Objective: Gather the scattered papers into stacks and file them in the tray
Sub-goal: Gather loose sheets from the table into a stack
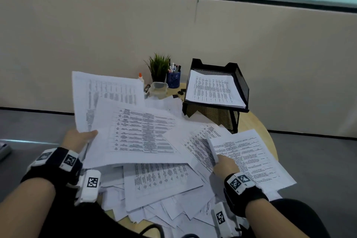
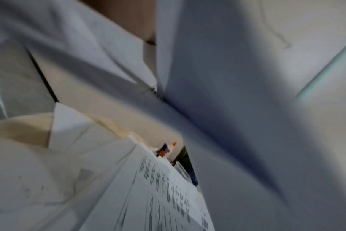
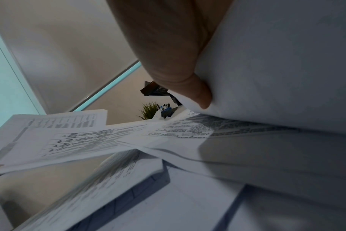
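Printed white papers (image 1: 158, 177) lie scattered over a round wooden table (image 1: 257, 121). My left hand (image 1: 81, 138) grips a lifted bundle of sheets (image 1: 116, 110) at its lower left corner, thumb on top. My right hand (image 1: 225, 165) pinches the left edge of a paper stack (image 1: 247, 154) on the right side, with the thumb (image 3: 198, 92) pressed on the sheet. A black mesh tray (image 1: 241, 83) stands at the back right with a stack of printed sheets (image 1: 212, 89) in its top tier. The left wrist view shows only blurred undersides of paper (image 2: 237, 109).
Behind the papers stand a small green plant (image 1: 159, 65), a blue pen cup (image 1: 173, 78), a glue bottle (image 1: 141, 78) and a clear plastic box (image 1: 158, 88). Small black clips (image 1: 180, 92) lie by the tray. A beige partition wall (image 1: 173, 31) runs behind the table.
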A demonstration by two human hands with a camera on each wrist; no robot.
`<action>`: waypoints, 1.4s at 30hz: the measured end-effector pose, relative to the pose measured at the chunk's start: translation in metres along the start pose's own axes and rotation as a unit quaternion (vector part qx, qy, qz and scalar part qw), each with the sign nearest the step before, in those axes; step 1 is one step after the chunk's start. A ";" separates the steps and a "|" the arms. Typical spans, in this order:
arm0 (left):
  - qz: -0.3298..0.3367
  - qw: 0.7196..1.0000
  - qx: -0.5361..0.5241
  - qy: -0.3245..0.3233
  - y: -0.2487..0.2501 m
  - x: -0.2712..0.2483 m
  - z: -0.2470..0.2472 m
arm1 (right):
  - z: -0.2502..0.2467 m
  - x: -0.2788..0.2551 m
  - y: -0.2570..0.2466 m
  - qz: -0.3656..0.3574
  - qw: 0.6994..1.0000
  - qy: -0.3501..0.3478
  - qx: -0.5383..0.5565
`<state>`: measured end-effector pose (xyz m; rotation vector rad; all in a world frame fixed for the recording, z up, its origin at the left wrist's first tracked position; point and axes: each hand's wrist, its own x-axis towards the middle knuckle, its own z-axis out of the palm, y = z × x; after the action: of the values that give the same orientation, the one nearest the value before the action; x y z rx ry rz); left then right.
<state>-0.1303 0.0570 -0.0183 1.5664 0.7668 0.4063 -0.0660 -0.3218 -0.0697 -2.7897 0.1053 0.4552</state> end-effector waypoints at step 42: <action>0.048 0.992 0.083 -0.078 -0.039 -0.080 0.114 | -0.089 -0.062 -0.036 -0.144 0.987 0.073 -0.015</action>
<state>-0.1212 -0.0815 -0.0598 1.7737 0.6187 0.2906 -0.0939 -0.3146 0.0412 -2.8020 -0.2728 0.1826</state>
